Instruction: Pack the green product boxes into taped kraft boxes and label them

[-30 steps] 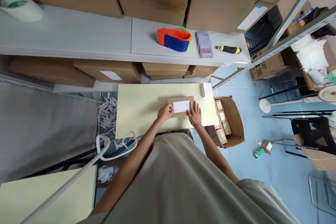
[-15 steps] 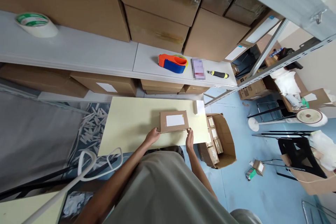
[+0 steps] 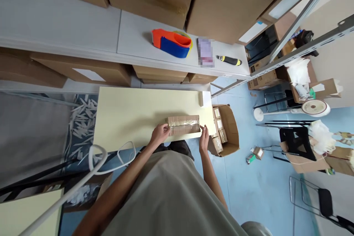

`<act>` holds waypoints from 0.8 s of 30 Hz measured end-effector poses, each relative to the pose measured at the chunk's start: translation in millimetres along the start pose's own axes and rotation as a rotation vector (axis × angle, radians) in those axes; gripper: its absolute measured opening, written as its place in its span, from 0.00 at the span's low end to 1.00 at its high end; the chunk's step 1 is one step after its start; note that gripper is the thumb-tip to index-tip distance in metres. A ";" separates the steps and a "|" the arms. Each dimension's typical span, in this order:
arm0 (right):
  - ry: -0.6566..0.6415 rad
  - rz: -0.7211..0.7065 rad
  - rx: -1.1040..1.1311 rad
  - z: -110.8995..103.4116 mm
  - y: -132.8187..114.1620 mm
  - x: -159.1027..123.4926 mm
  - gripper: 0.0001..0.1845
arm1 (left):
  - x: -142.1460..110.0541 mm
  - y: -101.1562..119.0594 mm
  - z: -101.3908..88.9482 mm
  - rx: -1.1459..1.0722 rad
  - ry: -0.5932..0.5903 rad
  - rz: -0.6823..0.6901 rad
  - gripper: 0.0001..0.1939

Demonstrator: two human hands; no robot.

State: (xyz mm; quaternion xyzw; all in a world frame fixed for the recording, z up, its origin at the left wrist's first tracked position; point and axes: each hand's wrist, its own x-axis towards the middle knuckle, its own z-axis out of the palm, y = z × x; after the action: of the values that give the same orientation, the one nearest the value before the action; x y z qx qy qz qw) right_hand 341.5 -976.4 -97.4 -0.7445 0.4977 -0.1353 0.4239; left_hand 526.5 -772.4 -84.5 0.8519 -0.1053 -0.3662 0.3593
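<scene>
Cardboard box (image 3: 183, 125) at the near edge of the table (image 3: 124, 108), right of that edge's middle and left of the near right corner. Long side runs roughly along the edge. Clear tape shines along the side facing up. Contact between box and surface: cannot tell; the underside is hidden.

Handling, my judgement: steady the box from both short ends at matching height, so that neither end dips. Pressure should be light and even; thin cardboard may dent at the corners. Fingers are better kept off the tape, and more of the box over the surface than past its near edge would be safer.

Left hand (image 3: 160, 133): fingers drawn in to a narrow gap, holding the box at its near left corner, thumb side against the cardboard. Right hand (image 3: 204, 138): fingers bunched, narrow, tips at the near right end of the box. Whether they grip or merely touch: cannot tell at this size.

Also noted: white block (image 3: 206, 99) at the far right corner of the surface, well clear of both hands. Open carton (image 3: 231, 132) just beyond the right edge, lower down, smaller boxes inside.
</scene>
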 end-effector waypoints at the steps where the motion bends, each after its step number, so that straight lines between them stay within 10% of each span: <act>1: 0.005 0.011 -0.003 -1.4 2.7 -5.2 0.45 | -1.6 -0.5 3.7 0.000 0.001 -0.001 0.10; 14: 0.166 0.258 0.245 -49.3 63.4 -81.5 0.38 | -26.8 35.1 54.4 0.141 -0.206 0.177 0.19; 24: 0.071 0.265 0.464 -62.1 97.3 -18.5 0.33 | -30.7 89.4 93.3 0.087 0.080 0.292 0.20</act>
State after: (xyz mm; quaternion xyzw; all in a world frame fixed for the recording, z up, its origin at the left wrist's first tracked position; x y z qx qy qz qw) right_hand 233.2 -1005.5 -130.3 -0.5505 0.5610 -0.2152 0.5796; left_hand 446.9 -873.1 -50.3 0.8562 -0.2292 -0.2707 0.3756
